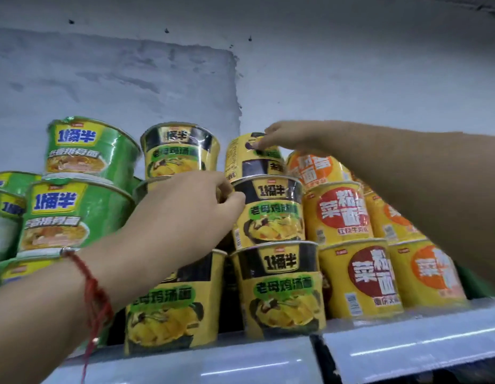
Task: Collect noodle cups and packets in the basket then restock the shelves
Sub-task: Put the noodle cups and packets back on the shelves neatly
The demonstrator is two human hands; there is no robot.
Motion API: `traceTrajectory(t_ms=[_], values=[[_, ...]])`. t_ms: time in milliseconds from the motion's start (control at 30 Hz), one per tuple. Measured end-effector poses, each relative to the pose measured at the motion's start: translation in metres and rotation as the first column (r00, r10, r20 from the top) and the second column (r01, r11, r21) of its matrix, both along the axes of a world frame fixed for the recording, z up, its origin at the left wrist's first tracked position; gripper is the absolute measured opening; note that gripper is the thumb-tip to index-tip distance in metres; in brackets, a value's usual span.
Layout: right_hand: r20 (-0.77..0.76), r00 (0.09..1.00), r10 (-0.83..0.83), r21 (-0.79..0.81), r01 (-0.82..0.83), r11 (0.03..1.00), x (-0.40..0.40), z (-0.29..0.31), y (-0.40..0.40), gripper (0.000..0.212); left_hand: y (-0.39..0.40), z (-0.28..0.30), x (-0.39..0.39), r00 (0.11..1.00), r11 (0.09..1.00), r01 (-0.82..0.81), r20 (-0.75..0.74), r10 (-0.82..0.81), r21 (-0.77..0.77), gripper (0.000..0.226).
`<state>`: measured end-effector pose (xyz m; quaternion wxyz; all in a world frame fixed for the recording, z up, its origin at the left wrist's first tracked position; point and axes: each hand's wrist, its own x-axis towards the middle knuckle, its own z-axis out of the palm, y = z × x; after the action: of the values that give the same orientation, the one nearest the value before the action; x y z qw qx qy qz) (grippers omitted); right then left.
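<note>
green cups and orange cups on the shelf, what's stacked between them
In the head view, stacks of yellow-and-black cups fill the stretch between the green cups and the orange cups. Both hands, left and right, reach into those stacks.

Yellow-black cups [269,214] stacked three high on shelf [407,342]; top cup [250,157] tilted, label turned sideways. Green cups [77,212] left, orange cups [337,212] right, all upright.
</note>
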<state>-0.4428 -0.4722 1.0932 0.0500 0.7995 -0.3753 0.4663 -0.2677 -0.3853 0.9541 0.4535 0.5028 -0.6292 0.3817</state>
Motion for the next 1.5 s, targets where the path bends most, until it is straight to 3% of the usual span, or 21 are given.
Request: traceTrajectory(t_ms=[100, 233, 333, 400, 467, 533, 600, 667, 767, 867, 967, 1067, 1233, 1333, 1500], values=[[0.055, 0.988, 0.146, 0.006, -0.147, 0.989, -0.007, 0.002, -0.022, 0.056, -0.012, 0.006, -0.021, 0.993, 0.994, -0.096, -0.065, 0.099, 0.044, 0.037], [0.188, 0.945, 0.266, -0.2, -0.229, 0.953, -0.019, -0.002, -0.036, 0.054, -0.02, 0.017, -0.043, 0.983, 0.987, -0.132, -0.114, 0.142, 0.092, 0.046], [0.336, 0.863, 0.377, -0.349, -0.258, 0.901, -0.033, -0.006, -0.032, 0.051, -0.023, 0.029, -0.062, 0.985, 0.991, -0.116, -0.119, 0.123, 0.058, 0.055], [0.474, 0.729, 0.494, -0.351, -0.358, 0.865, -0.042, -0.006, -0.027, 0.056, -0.028, 0.039, -0.076, 0.991, 0.995, -0.09, -0.091, 0.093, 0.038, 0.068], [0.614, 0.538, 0.577, -0.289, -0.528, 0.799, -0.048, -0.008, -0.018, 0.055, -0.031, 0.047, -0.088, 0.998, 0.999, -0.045, -0.035, 0.046, 0.014, 0.082], [0.715, 0.367, 0.594, -0.193, -0.714, 0.673, -0.053, -0.012, -0.009, 0.051, -0.033, 0.056, -0.096, 1.0, 1.0, 0.013, -0.013, -0.013, 0.005, 0.095], [0.784, 0.285, 0.551, -0.094, -0.823, 0.56, -0.058, -0.018, -0.001, 0.052, -0.034, 0.071, -0.097, 0.998, 0.997, 0.059, -0.001, -0.059, -0.043, 0.1], [0.811, 0.312, 0.495, 0.016, -0.857, 0.515, -0.06, -0.024, 0.002, 0.063, -0.031, 0.088, -0.094, 0.992, 0.982, 0.124, 0.036, -0.12, -0.141, 0.099], [0.744, 0.477, 0.468, 0.169, -0.812, 0.558, -0.061, -0.032, 0.002, 0.071, -0.021, 0.11, -0.087, 0.965, 0.938, 0.257, 0.104, -0.239, -0.23, 0.075], [0.607, 0.675, 0.419, 0.269, -0.67, 0.692, -0.061, -0.042, 0.002, 0.067, -0.012, 0.127, -0.085, 0.958, 0.932, 0.287, 0.064, -0.28, -0.22, 0.039], [0.479, 0.812, 0.334, 0.245, -0.489, 0.837, -0.062, -0.06, 0.001, 0.056, -0.017, 0.138, -0.086, 0.965, 0.962, 0.261, 0.014, -0.261, -0.083, 0.028], [0.443, 0.848, 0.29, 0.241, -0.424, 0.873, -0.054, -0.091, -0.003, 0.054, -0.031, 0.14, -0.082, 0.97, 0.969, 0.243, -0.019, -0.243, 0.048, 0.027], [0.296, 0.946, 0.131, 0.315, -0.226, 0.922, -0.033, -0.136, -0.02, 0.088, -0.047, 0.142, -0.071, 0.945, 0.934, 0.32, -0.118, -0.304, 0.161, 0.025], [0.294, 0.938, 0.183, 0.3, -0.272, 0.914, -0.031, -0.136, -0.024, 0.092, -0.049, 0.147, -0.064, 0.962, 0.948, 0.267, -0.112, -0.25, 0.175, 0.021], [0.315, 0.921, 0.229, 0.256, -0.315, 0.914, -0.019, -0.129, -0.034, 0.121, -0.045, 0.147, -0.054, 0.984, 0.978, 0.179, -0.036, -0.176, 0.109, 0.02]])
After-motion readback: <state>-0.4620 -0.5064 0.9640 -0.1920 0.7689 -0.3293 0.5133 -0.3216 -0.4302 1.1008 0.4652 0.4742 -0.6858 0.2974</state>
